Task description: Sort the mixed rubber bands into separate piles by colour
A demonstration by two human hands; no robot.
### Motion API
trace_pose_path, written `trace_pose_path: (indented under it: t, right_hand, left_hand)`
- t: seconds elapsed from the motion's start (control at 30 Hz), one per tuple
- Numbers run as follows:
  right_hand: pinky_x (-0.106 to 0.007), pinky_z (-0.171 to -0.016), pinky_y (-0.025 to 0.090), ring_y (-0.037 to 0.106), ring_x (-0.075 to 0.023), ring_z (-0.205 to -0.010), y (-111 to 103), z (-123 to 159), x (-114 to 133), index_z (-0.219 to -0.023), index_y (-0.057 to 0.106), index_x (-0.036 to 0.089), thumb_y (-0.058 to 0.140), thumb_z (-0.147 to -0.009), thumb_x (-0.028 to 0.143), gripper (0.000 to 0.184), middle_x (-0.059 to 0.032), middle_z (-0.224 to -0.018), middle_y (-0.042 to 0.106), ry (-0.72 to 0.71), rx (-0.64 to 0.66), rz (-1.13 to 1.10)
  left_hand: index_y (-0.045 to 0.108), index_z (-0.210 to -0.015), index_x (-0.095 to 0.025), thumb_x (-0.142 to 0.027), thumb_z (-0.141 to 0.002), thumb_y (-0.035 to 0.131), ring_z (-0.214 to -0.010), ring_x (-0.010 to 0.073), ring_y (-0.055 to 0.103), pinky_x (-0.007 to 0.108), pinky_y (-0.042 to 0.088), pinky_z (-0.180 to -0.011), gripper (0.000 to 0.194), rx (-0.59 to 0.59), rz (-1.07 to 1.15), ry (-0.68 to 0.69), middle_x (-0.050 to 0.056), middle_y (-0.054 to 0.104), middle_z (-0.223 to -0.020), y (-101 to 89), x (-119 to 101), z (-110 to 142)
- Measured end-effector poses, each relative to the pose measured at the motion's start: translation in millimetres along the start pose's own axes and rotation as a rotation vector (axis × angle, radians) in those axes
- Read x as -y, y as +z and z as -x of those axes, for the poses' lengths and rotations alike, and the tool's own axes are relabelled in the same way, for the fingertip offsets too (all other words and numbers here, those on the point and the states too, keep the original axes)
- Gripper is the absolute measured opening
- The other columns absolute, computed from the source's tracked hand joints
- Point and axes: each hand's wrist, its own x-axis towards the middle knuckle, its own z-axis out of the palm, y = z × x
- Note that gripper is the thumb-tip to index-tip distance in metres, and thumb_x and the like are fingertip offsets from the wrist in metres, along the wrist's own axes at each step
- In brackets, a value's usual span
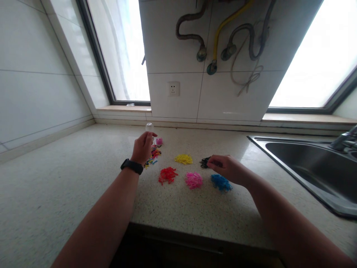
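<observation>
My left hand is closed, thumb and fingers together, above a mixed heap of small coloured rubber bands. Just behind its fingertips shows a clear plastic container; whether the fingers grip it I cannot tell. A pink piece lies beside it. My right hand is pinched at the edge of a pile of black rubber bands, partly covering it; what its fingertips hold is hidden. Sorted piles of yellow bands, red bands, pink bands and blue bands lie between and below the hands.
The speckled stone counter ends at a front edge near me. A steel sink with a tap is set in on the right. Behind stands a tiled wall with a socket and hanging hoses, between two windows.
</observation>
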Motion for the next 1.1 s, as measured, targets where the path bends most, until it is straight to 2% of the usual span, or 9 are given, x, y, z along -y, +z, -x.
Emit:
trace_pose_path:
  t: [0.03,0.1,0.27,0.37,0.47,0.67,0.77,0.9,1.1]
  right_hand:
    - [-0.025,-0.056,0.033,0.047,-0.0112,-0.058,2.5,-1.7,0.6,-0.088,0.07,0.018,0.054,-0.092,0.039,0.027,0.0005,-0.064,0.059,0.001,-0.013,-0.048]
    - [-0.025,-0.057,0.036,0.048,-0.0116,-0.061,7.9,-6.4,4.2,-0.09,0.07,0.017,0.054,-0.093,0.042,0.029,-0.0007,-0.068,0.061,0.001,-0.041,-0.154]
    - [-0.024,-0.055,0.035,0.048,-0.0109,-0.059,18.0,-25.7,31.9,-0.095,0.069,0.016,0.053,-0.093,0.039,0.028,0.0007,-0.066,0.059,-0.074,-0.03,-0.258]
    - [-0.023,-0.058,0.036,0.052,-0.0104,-0.061,22.3,-44.1,56.5,-0.097,0.071,0.017,0.055,-0.091,0.03,0.021,-0.0008,-0.072,0.064,-0.173,0.032,-0.166]
    - [-0.024,-0.065,0.04,0.061,-0.0126,-0.07,31.9,-67.8,80.5,-0.102,0.073,0.019,0.058,-0.089,0.028,0.023,-0.0039,-0.083,0.073,-0.244,0.135,-0.032]
    - [-0.032,-0.079,0.047,0.069,-0.0245,-0.098,70.1,-114.4,115.2,-0.112,0.072,0.024,0.055,-0.089,0.03,0.029,-0.0085,-0.107,0.075,-0.264,0.225,0.325]
    - [-0.035,-0.081,0.05,0.069,-0.0269,-0.101,87.0,-129.9,125.1,-0.111,0.072,0.022,0.053,-0.091,0.028,0.029,-0.0123,-0.112,0.074,-0.253,0.25,0.431]
    - [-0.036,-0.08,0.053,0.071,-0.0275,-0.099,99.8,-141.9,132.3,-0.108,0.073,0.02,0.049,-0.094,0.029,0.029,-0.0133,-0.111,0.074,-0.255,0.246,0.462]
    - [-0.036,-0.08,0.053,0.071,-0.0274,-0.099,96.6,-137.4,130.7,-0.104,0.073,0.015,0.043,-0.097,0.023,0.031,-0.0151,-0.11,0.073,-0.291,0.209,0.494]
  left_hand:
    - [0.069,-0.09,-0.017,-0.046,-0.101,0.035,-0.053,0.0124,0.047,0.023,0.034,-0.051,0.046,-0.068,0.051,-0.021,-0.002,0.049,-0.057,-0.4,1.0,-0.1]
    - [0.068,-0.085,-0.016,-0.049,-0.101,0.033,-0.051,0.0122,0.043,0.024,0.033,-0.051,0.051,-0.113,0.102,-0.041,-0.003,0.043,-0.055,1.0,3.2,0.0]
    - [0.07,-0.08,-0.016,-0.057,-0.1,0.03,-0.051,0.0127,0.043,0.026,0.033,-0.051,0.061,-0.085,0.123,-0.056,-0.002,0.042,-0.053,6.5,7.5,1.8]
    - [0.07,-0.078,-0.016,-0.06,-0.1,0.028,-0.05,0.013,0.043,0.026,0.033,-0.051,0.065,-0.099,0.127,-0.066,-0.002,0.043,-0.051,7.7,7.4,2.5]
    - [0.07,-0.078,-0.016,-0.061,-0.1,0.028,-0.05,0.0129,0.044,0.026,0.033,-0.051,0.065,-0.106,0.136,-0.065,-0.001,0.043,-0.051,7.7,6.9,2.5]
    - [0.07,-0.08,-0.015,-0.057,-0.101,0.027,-0.052,0.0124,0.044,0.026,0.033,-0.052,0.064,-0.051,0.117,-0.071,-0.001,0.043,-0.054,7.9,8.9,3.0]
    - [0.07,-0.081,-0.015,-0.058,-0.101,0.026,-0.053,0.0128,0.045,0.026,0.034,-0.052,0.065,-0.018,0.09,-0.093,-0.001,0.044,-0.055,8.1,9.3,3.0]
    - [0.07,-0.08,-0.016,-0.058,-0.101,0.026,-0.052,0.0133,0.047,0.026,0.035,-0.053,0.064,0.002,0.077,-0.098,-0.001,0.045,-0.055,8.0,8.3,1.9]
    - [0.07,-0.078,-0.016,-0.053,-0.102,0.028,-0.052,0.0126,0.047,0.025,0.036,-0.053,0.061,0.003,0.071,-0.091,-0.001,0.047,-0.054,7.9,9.0,1.3]
